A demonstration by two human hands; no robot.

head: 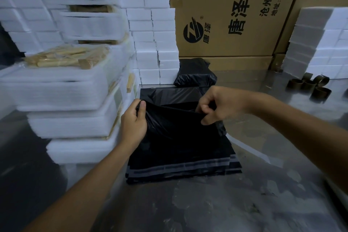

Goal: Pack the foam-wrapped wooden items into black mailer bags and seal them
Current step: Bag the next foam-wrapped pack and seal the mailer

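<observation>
Head view. Top mailer bag (178, 128) being lifted off a flat stack of mailer bags (184, 167) at the middle of the worktop (235, 203). Left hand (134, 118) pinching the bag's far-left edge, thumb on top; right hand (216, 106) curled, pinching the far-right edge of the raised film.

Handling, as a judgement: thin, limp, slick plastic — very light, likely to cling to the bag beneath and sag when held at one point. Best taken at the mouth edge with both hands, one layer per hand, to part it. Grey adhesive strips (180, 167) along the near edge of the stack, better left untouched until sealing.

Foam-wrapped wooden items (62, 88) piled at the left, just beside the stack: soft foam outside, stiff wood inside, bulky but probably not heavy — best gripped flat by two sides.

Counts: two hands; one raised bag; stack number not tellable; about six foam-wrapped packs, blurred; one filled black bag (194, 77) at the far side; about five cardboard tape cores (308, 85) at the far right.
</observation>
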